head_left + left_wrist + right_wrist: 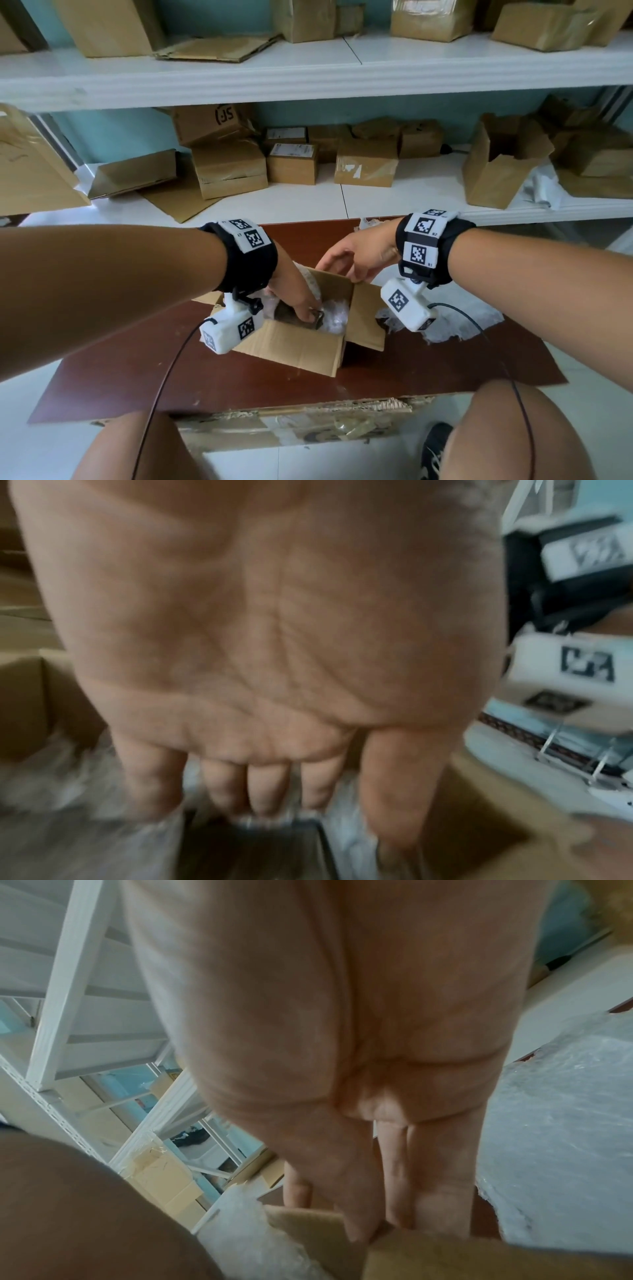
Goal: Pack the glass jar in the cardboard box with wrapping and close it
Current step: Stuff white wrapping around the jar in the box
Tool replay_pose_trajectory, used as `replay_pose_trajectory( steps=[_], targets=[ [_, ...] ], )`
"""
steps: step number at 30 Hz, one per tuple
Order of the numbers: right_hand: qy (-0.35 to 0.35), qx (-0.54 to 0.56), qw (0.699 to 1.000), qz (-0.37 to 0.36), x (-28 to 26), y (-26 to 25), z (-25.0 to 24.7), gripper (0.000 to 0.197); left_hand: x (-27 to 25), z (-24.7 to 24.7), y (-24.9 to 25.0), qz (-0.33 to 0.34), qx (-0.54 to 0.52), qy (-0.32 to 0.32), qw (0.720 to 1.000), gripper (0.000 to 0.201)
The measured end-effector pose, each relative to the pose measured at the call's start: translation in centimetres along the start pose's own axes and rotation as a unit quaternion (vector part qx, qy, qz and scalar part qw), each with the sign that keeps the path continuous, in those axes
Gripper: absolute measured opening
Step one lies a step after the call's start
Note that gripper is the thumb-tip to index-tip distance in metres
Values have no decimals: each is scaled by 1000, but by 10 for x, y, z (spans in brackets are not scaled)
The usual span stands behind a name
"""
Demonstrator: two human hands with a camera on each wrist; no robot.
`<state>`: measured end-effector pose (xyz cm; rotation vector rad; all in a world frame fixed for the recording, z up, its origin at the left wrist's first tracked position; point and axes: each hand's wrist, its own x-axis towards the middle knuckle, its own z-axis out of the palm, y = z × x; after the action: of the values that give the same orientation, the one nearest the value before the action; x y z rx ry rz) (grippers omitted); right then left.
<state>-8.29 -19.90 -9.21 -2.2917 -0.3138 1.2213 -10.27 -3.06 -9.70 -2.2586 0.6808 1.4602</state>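
The step in hand was the placing of the glass jar (pixel 301 313) into the cardboard box (pixel 308 346), which stood open near the middle of the dark red desk (pixel 137 370). The left hand (pixel 294 294) reached down into the box from about 10 o'clock, its fingers (pixel 265 791) bent around the top of the jar; in the left wrist view the fingertips sat on the jar's rim, though that view was blurred. The jar lay inside the box, tilted, with bubble wrap (pixel 334 317) beside it at about 3 o'clock and more wrap behind the hand. How firm the grip was, I could not tell.

The right hand (pixel 359 255) was at the far edge of the box, at about 12 o'clock. Its thumb and fingers (pixel 441 1191) pinched the far flap (pixel 337 281) and held it back, so the opening stayed wide. One more loose sheet of wrap (pixel 455 325) lay on the desk to the right of the box.

In my judgement, the next move called for settling the jar fully down among the wrap and releasing it gently. After this the wrap should cover the top of the jar, and only then the flaps could be folded.
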Motion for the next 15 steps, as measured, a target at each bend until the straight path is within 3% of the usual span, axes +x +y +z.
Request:
replay_pose_trajectory(
  steps=[4, 8, 9, 11, 13, 15],
  targets=[
    [-15, 10, 1000, -4, 1, 2, 2, 67, -41, -21, -18, 45, -111, 70, 990, 34],
    [-8, 7, 1000, -1, 0, 3, 3, 65, -78, -32, -34, 47, -135, 220, 965, 26],
    [-8, 7, 1000, -1, 0, 3, 3, 66, -79, -29, -35, 49, -122, 232, 964, 23],
    [-9, 8, 1000, -1, 0, 2, 3, 67, -74, -19, -32, 70, -113, 193, 972, 21],
    [-4, 4, 1000, 2, 0, 3, 3, 67, -62, -7, -22, 90, -102, 168, 976, 27],
    [7, -1, 1000, 1, 0, 4, 3, 66, -50, -3, -11, 96, -61, 182, 977, 37]
  ],
)
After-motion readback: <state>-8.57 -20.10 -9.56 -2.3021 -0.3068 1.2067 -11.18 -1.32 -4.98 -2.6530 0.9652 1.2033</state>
